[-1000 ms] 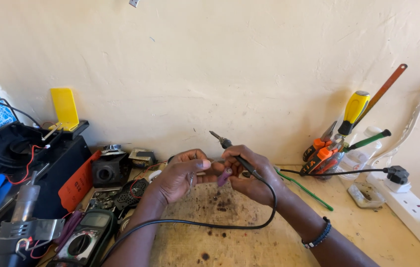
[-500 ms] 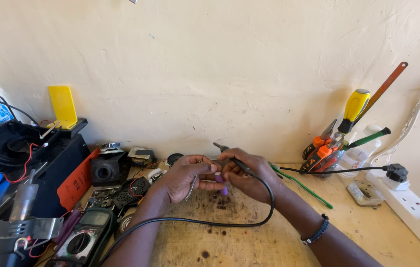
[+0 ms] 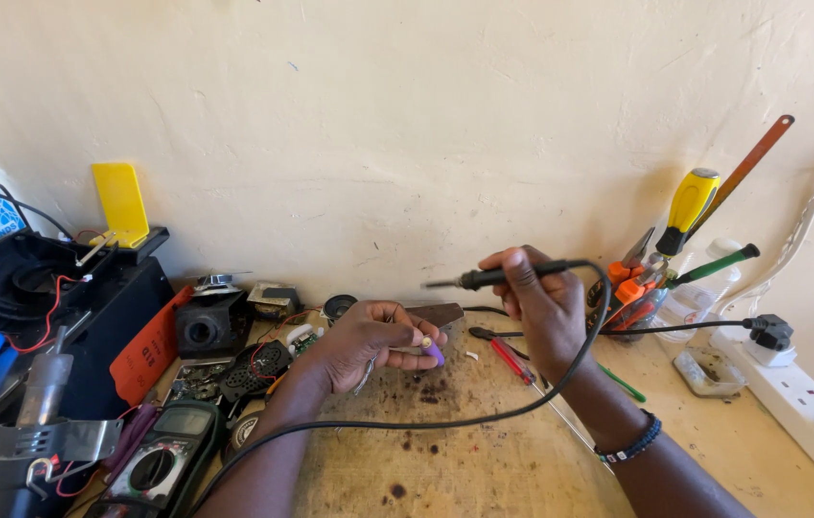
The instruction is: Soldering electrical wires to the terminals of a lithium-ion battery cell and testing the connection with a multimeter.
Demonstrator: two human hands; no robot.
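- Right hand (image 3: 543,305) — raised above the bench (image 3: 484,460), its fingers wrapped closed around the dark handle of a soldering iron (image 3: 508,275); the metal tip points left, level, and is clear of everything below it.
- Black cord (image 3: 484,414) — leaves the rear of the iron, loops down past the right wrist and runs left across the bench beneath the left forearm.
- Left hand (image 3: 373,341) — low over the bench, fingers pinched shut on a small purple part (image 3: 435,354) with a pale round end; fine metal tweezers appear to lie under the palm, though the grip on them cannot be made out.
- The purple part sits below and to the left of the iron's tip, well apart from it.
- Tool holder (image 3: 633,309) against the wall, right of the right hand — holds orange-handled pliers, a yellow-handled screwdriver (image 3: 690,203), a green-handled tool and a long rust-coloured saw blade, all upright or leaning.
- Small clear tray (image 3: 709,372) near the white power strip (image 3: 800,408) — contents too small to identify.
- Left end of the bench: green multimeter (image 3: 153,465), a black camera-like body (image 3: 204,328), a loose speaker cone and a dark box carrying a yellow stand (image 3: 121,203).
- A red-handled screwdriver (image 3: 512,361) lies flat just under the right hand.
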